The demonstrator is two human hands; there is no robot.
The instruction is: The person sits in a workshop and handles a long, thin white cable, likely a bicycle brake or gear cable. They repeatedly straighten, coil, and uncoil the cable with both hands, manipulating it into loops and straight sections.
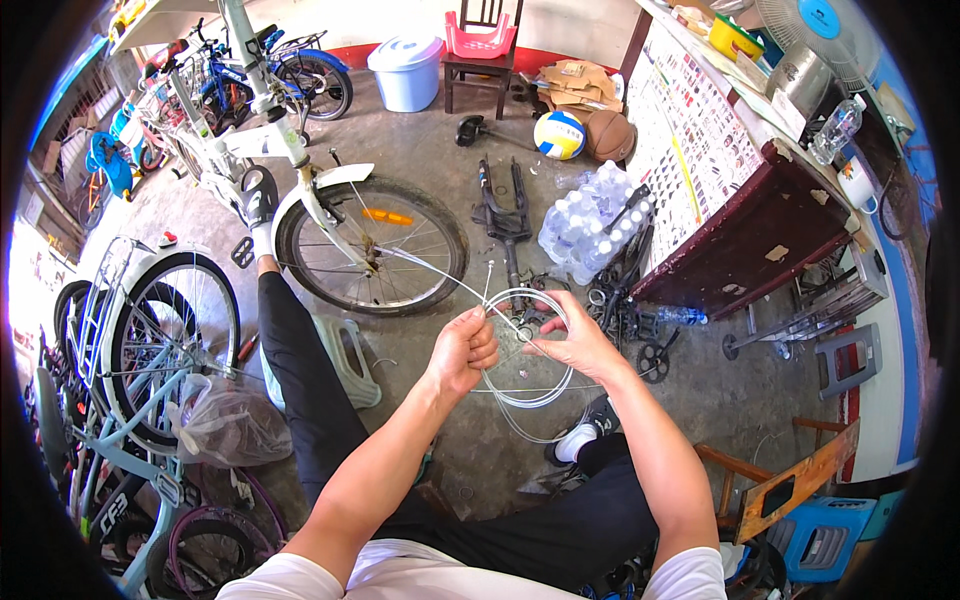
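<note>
A coil of thin silvery cable (534,403) hangs between my hands in the middle of the view, its loops wound several times. My left hand (466,346) is closed around the coil's left side, where strands cross near the thumb. At the upper right of the loops, my right hand (571,337) curves around the strands with its fingers partly spread; the cable passes by the thumb and fingertips. One length runs up and left from the coil across the front wheel (450,232) of a white bicycle. Looser strands droop below the coil.
A bicycle suspension fork (508,217) lies on the floor beyond my hands, beside wrapped water bottles (592,225) and metal bike parts. At left stand a pale blue bicycle (142,420), a plastic bag (232,424) and a plastic stool (349,364). A dark red cabinet (757,225) stands at right.
</note>
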